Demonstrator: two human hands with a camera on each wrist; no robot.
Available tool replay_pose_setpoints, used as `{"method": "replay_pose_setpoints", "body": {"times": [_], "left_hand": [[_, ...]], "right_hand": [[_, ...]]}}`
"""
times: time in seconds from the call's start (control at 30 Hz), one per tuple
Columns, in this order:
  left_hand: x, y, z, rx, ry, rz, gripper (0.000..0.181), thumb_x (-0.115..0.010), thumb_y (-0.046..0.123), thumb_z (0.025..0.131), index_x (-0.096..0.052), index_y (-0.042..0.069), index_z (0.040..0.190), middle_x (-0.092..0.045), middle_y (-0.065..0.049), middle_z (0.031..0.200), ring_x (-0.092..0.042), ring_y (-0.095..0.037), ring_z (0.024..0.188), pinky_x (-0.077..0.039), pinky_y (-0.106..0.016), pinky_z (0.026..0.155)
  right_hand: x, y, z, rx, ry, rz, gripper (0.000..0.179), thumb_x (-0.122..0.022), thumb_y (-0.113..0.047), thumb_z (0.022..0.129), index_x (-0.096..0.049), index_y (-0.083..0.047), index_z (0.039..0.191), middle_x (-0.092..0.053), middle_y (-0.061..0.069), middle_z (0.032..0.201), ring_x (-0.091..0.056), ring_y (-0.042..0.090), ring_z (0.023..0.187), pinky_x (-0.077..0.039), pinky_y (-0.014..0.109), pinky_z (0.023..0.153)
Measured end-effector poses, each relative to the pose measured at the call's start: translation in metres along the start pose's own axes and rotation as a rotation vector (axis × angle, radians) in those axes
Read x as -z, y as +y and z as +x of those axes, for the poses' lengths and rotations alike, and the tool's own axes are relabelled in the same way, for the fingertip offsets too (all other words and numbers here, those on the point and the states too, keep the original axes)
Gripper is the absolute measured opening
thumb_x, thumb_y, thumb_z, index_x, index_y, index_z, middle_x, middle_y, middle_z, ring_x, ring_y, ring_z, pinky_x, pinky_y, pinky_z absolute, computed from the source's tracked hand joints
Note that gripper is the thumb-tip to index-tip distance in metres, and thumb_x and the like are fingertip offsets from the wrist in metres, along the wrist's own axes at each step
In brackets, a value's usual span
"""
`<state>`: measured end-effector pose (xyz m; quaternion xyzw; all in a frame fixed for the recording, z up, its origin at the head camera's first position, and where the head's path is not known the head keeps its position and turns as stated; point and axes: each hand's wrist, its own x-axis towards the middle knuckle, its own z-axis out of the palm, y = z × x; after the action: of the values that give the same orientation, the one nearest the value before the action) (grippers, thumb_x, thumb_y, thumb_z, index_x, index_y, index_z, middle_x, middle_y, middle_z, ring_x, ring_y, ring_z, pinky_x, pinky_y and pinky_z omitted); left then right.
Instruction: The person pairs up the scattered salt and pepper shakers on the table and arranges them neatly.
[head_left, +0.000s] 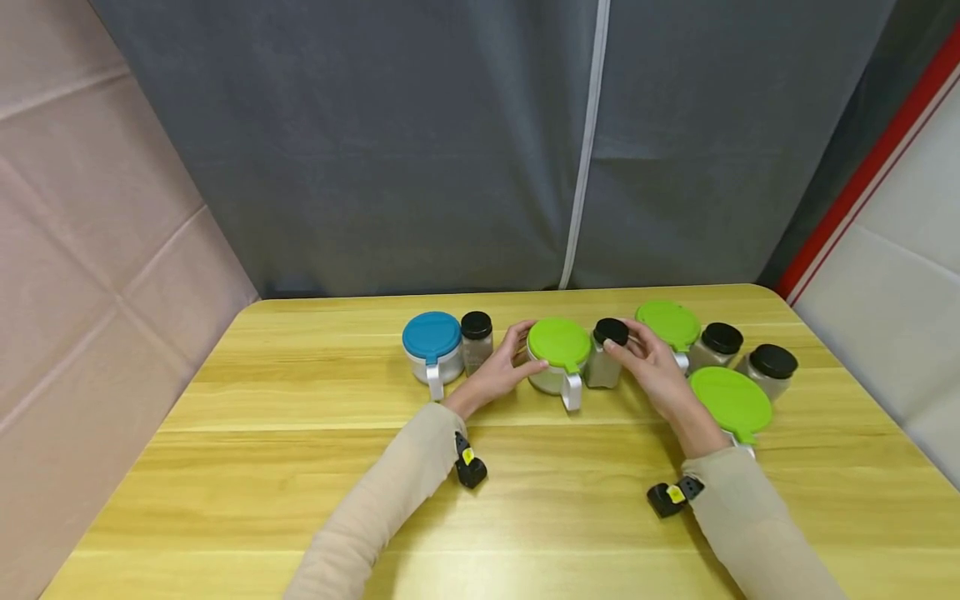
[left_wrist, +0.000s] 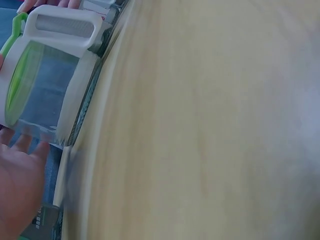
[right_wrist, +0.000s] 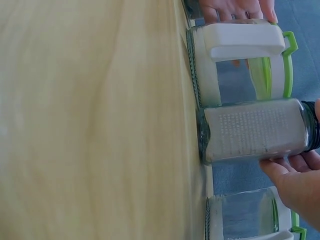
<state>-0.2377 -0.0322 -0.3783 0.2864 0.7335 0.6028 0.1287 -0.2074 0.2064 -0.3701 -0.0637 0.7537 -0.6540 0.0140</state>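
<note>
Head view: left hand (head_left: 501, 372) curves around the green-lidded handled jar (head_left: 559, 343), right hand (head_left: 654, 372) pinches the black-capped glass bottle (head_left: 602, 369); light, level grips should keep both upright.

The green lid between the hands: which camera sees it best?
The head view. It looks down on the green lid, showing its round top; the left hand hides just a bit of the edge. The right wrist view shows it only side-on. The left wrist view is side-on too, with part of it cut off by the picture's edge.

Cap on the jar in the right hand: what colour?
The cap is black, clearest in the head view.
</note>
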Motion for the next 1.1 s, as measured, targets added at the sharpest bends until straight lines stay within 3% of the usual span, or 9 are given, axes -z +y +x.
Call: {"method": "replay_pose_setpoints", "body": {"times": [0.8, 1.1], "left_hand": [[-0.001, 0.007, -0.003, 0.075, 0.002, 0.013, 0.066, -0.048, 0.015, 0.092, -0.005, 0.008, 0.142, -0.005, -0.011, 0.145, -0.015, -0.025, 0.129, -0.018, -0.038, 0.102], [-0.003, 0.014, -0.007, 0.003, 0.046, 0.092, 0.067, -0.05, 0.012, 0.091, -0.006, 0.002, 0.14, -0.006, -0.013, 0.145, -0.007, -0.022, 0.131, -0.014, -0.039, 0.103]], "right_hand": [[-0.003, -0.002, 0.001, 0.003, 0.014, 0.018, 0.064, -0.057, -0.024, 0.087, -0.024, 0.001, 0.135, -0.03, 0.019, 0.135, -0.028, 0.026, 0.124, -0.035, 0.022, 0.091], [-0.001, -0.004, 0.001, -0.002, 0.023, -0.032, 0.067, -0.058, -0.029, 0.085, -0.025, -0.003, 0.137, -0.023, 0.017, 0.14, -0.02, 0.026, 0.127, -0.022, 0.039, 0.101]]}}
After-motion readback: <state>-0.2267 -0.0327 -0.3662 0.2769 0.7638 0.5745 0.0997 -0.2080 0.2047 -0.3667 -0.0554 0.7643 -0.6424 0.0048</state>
